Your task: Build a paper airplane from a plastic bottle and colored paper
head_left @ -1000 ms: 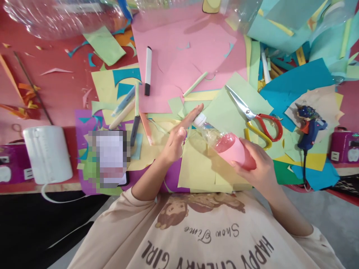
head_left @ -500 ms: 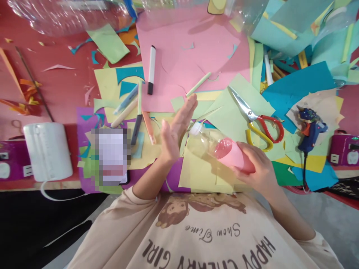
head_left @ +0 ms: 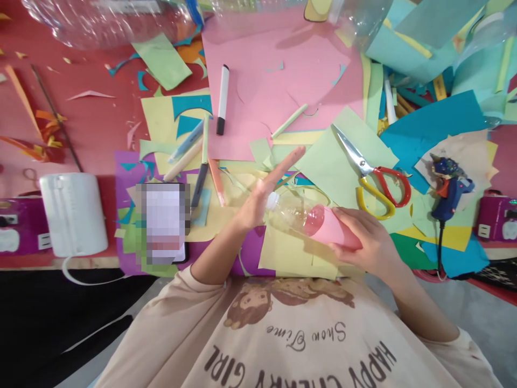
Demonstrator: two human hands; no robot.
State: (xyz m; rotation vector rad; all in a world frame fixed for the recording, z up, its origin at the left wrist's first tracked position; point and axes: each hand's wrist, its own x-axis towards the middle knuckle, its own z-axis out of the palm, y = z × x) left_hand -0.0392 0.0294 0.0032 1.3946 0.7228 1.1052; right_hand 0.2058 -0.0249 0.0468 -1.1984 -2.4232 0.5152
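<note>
My right hand (head_left: 365,242) grips the lower end of a small clear plastic bottle (head_left: 294,211) that lies nearly level and is wrapped in pink paper (head_left: 337,230) at that end. Its white cap (head_left: 272,201) points left and rests against the palm of my left hand (head_left: 264,191). That hand is flat, fingers stretched out and pointing up to the right, holding nothing. Both hands hover over yellow and green paper sheets near the table's front edge.
Red-and-yellow scissors (head_left: 374,175) lie just right of the bottle, a blue glue gun (head_left: 446,188) farther right. A black-and-white marker (head_left: 222,99) and several paper sticks (head_left: 194,153) sit on the pink sheet (head_left: 283,75). A white cylinder (head_left: 72,213) and a blurred phone (head_left: 163,223) lie left.
The bottle has tilted down and slid left until its cap meets my left palm. My left hand turned from edge-on to fingers slanting up right.
</note>
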